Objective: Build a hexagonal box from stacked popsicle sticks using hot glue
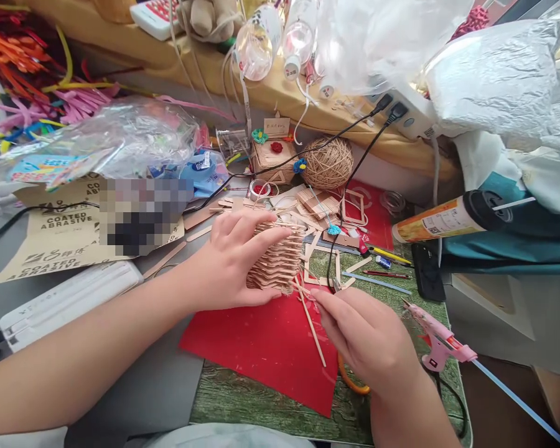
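My left hand (240, 258) grips a boxy stack of wooden craft sticks (277, 258), its thumb along the near edge and fingers over the top. The stack's layered, uneven side faces right. Close beside it, my right hand (366, 333) is closed in a pinch, with a thin wooden stick (302, 287) at its fingertips. Another slim stick (313, 330) slants across the red sheet (256, 354) below. An orange handle loop (352, 378) shows partly from beneath my right hand; the rest is hidden.
A pink glue gun (443, 339) lies at the right table edge, near a black phone (428, 272) and a tilted drink cup (448, 218). Behind are loose craft sticks (317, 202), a twine ball (329, 162) and black cables (340, 211). Sandpaper sheets (65, 224) lie left.
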A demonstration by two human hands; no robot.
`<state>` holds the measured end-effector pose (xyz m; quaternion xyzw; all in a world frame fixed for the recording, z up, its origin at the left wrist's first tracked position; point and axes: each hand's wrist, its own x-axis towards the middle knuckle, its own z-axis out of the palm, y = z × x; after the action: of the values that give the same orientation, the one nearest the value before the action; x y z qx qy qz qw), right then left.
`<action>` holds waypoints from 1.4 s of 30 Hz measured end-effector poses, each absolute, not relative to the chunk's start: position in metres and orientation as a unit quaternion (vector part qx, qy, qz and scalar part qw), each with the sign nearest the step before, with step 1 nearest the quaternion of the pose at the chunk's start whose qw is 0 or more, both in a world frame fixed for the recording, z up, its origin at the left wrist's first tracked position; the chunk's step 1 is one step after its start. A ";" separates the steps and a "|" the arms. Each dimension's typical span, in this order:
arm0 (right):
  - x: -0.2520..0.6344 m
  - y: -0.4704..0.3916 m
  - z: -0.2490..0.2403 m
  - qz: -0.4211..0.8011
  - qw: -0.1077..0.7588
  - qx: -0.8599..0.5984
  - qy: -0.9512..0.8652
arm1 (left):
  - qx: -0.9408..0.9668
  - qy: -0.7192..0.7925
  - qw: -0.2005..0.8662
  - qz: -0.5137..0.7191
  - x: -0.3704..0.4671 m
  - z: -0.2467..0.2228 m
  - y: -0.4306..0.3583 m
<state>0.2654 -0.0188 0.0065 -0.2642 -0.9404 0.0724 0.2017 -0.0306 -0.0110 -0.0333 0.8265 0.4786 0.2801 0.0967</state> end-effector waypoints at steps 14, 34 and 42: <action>0.253 -0.018 -0.002 -0.015 0.195 -0.242 -0.951 | 0.812 0.501 0.096 0.286 -0.021 -0.037 -0.018; 0.270 -0.013 -0.010 0.055 0.235 -0.322 -0.915 | 0.805 0.504 0.109 0.295 -0.022 -0.038 -0.016; 0.276 -0.004 -0.016 0.097 0.230 -0.323 -0.913 | 0.800 0.508 0.111 0.300 -0.021 -0.039 -0.016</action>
<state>0.2759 -0.0042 -0.0158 -0.3230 -0.9130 0.0969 0.2296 -0.0211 -0.0163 -0.0393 0.8000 0.5075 0.3002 0.1112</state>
